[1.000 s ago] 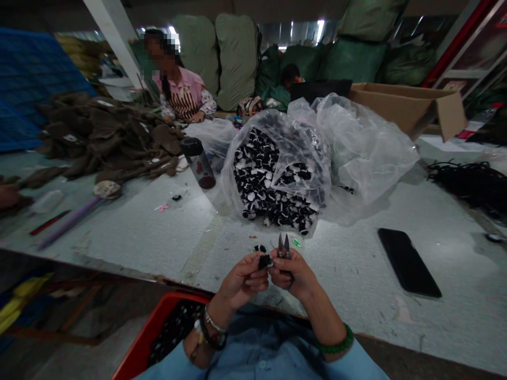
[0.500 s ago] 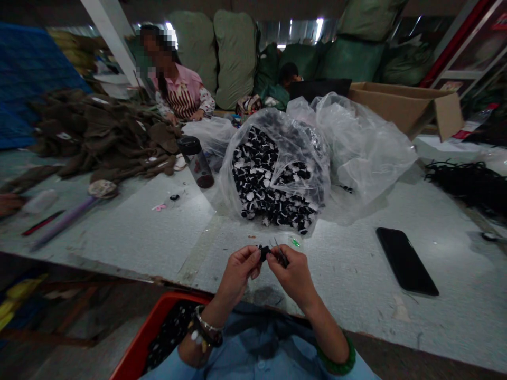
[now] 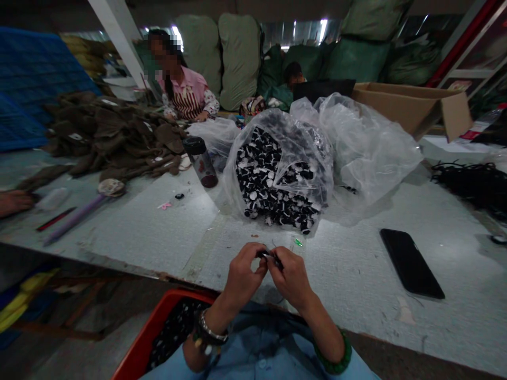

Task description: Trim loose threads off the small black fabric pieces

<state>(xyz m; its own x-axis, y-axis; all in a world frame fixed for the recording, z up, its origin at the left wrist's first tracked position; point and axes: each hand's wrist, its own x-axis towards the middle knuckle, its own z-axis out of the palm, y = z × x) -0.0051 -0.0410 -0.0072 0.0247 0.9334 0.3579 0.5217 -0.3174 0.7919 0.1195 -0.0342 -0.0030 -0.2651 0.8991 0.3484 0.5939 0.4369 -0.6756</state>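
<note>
My L hand (image 3: pixel 243 272) & R hand (image 3: pixel 292 277) are close together just past the near edge of the pale grey work table (image 3: pixel 138 232), both closed. L fingertips (image 3: pixel 253 250) pinch a small black piece (image 3: pixel 262 255). R hand grips small steel snips (image 3: pixel 278 260), mostly hidden by my fingers, w/ the tip right at the black piece; can't tell if it's touching.

Near me, below my hands, is a red plastic crate (image 3: pixel 158 311) holding black-and-white pieces (image 3: pixel 176 327). Straight ahead on the table is a big clear plastic bag (image 3: pixel 277 174) packed w/ more of the same pieces. On the R, a black smartphone (image 3: pixel 410 264) lies flat; further R is a tangled pile of black cords (image 3: pixel 471 184).

Far L of the bag stands a clear tumbler w/ black cap (image 3: pixel 202 161), beside a heap of brown fabric pieces (image 3: pixel 111 132). A co-worker in a pink collared top & striped apron (image 3: pixel 182 89) sits at the far side. Another person's hand (image 3: pixel 16 203) rests at the L end of the table. Behind are a brown cardboard box (image 3: pixel 412 108) & stuffed green sacks (image 3: pixel 240 60).
</note>
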